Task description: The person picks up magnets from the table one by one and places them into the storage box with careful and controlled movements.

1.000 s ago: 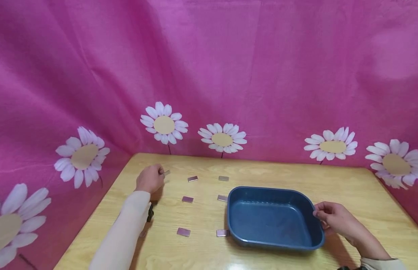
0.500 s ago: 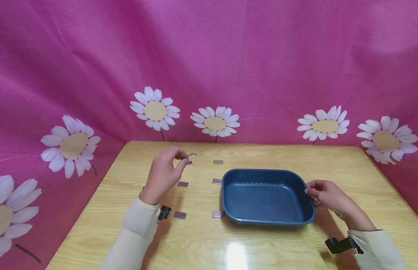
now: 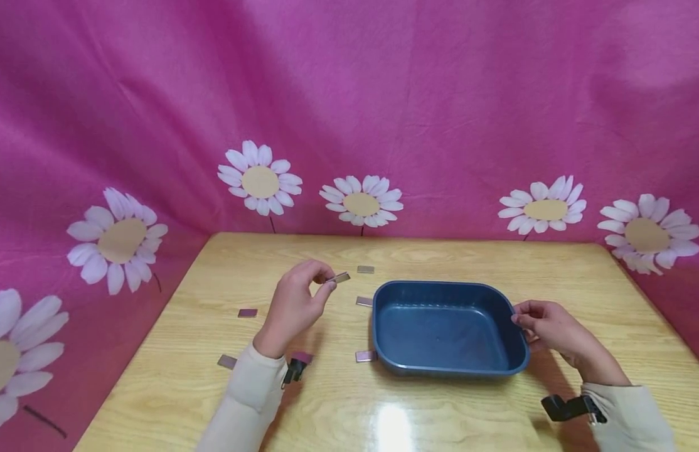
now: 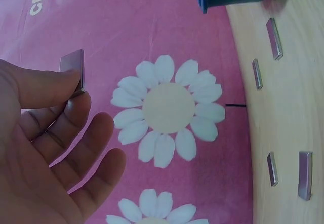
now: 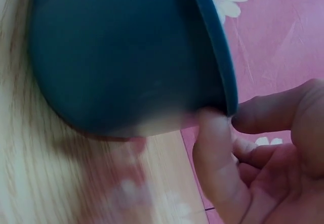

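Observation:
In the head view my left hand (image 3: 295, 307) is raised above the table, left of the blue tub (image 3: 451, 371). Its thumb and forefinger pinch a small flat shiny rectangular piece (image 3: 341, 277); in the left wrist view that piece (image 4: 73, 64) stands up past the thumb, the other fingers loosely bent. My right hand (image 3: 558, 336) grips the tub's right side; the right wrist view has the thumb inside the rim (image 5: 225, 77) and the forefinger outside. Similar pieces lie at the tub's left, one (image 3: 366, 356) by its front corner, others (image 3: 364, 301) (image 3: 366, 269) farther back.
Two more pieces (image 3: 248, 312) (image 3: 228, 361) lie on the wooden table (image 3: 440, 420) left of my left arm. Another piece (image 3: 302, 357) is partly hidden behind the left wrist camera. A pink cloth (image 3: 457, 125) with daisies hangs along the back and left.
My left hand has lifted the small piece off the far left of the table and moved right towards the tub. The right hand keeps its grip on the tub. The head view has tilted slightly.

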### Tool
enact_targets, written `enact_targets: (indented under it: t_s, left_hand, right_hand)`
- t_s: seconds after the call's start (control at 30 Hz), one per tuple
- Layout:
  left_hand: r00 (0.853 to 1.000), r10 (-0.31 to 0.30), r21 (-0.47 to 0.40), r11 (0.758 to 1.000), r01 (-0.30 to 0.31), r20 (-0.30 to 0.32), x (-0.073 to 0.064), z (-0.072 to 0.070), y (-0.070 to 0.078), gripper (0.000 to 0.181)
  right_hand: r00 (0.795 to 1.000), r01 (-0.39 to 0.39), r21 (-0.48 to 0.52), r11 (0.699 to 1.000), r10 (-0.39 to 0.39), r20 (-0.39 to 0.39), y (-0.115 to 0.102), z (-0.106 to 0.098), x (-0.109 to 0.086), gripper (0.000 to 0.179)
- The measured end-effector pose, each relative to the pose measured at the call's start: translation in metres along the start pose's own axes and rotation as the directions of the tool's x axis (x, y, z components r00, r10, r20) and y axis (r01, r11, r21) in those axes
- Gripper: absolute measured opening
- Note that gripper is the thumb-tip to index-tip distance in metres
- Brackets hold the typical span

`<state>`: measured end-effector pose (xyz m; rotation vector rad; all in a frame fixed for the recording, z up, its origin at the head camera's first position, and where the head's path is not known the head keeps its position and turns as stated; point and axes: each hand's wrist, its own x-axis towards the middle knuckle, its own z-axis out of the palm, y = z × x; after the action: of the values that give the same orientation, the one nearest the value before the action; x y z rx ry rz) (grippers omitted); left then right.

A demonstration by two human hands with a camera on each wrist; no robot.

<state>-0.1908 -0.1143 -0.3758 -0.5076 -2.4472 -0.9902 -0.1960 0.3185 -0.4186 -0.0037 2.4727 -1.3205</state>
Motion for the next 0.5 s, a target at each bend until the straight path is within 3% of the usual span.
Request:
enact_targets:
  t_s: [0.5]
  left_hand:
    - [0.999, 0.010, -0.049, 0.999, -0.008, 0.033, -0.004, 0.024, 0.010, 0.006]
  right_hand:
    - [1.000, 0.010, 0.055, 0.998, -0.009, -0.018, 0.001, 0.004, 0.001, 0.031]
